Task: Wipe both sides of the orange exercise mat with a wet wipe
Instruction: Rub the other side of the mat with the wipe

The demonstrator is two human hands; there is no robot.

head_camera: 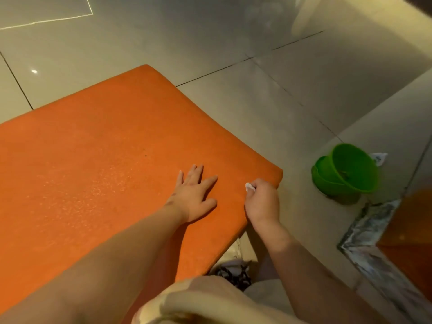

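Note:
The orange exercise mat [105, 148] lies flat on the tiled floor and fills the left and middle of the view. My left hand [194, 195] rests flat on the mat near its right end, fingers spread. My right hand [263, 202] is beside it at the mat's near right corner, fingers curled round a small white wet wipe [249, 187] pressed to the mat surface. Only a bit of the wipe shows past my fingers.
A green plastic bucket [346, 174] stands on the floor right of the mat, with a small white packet [379, 159] behind it. A marble-edged step [364, 239] and wooden surface lie at the right. My knees and clothing are at the bottom.

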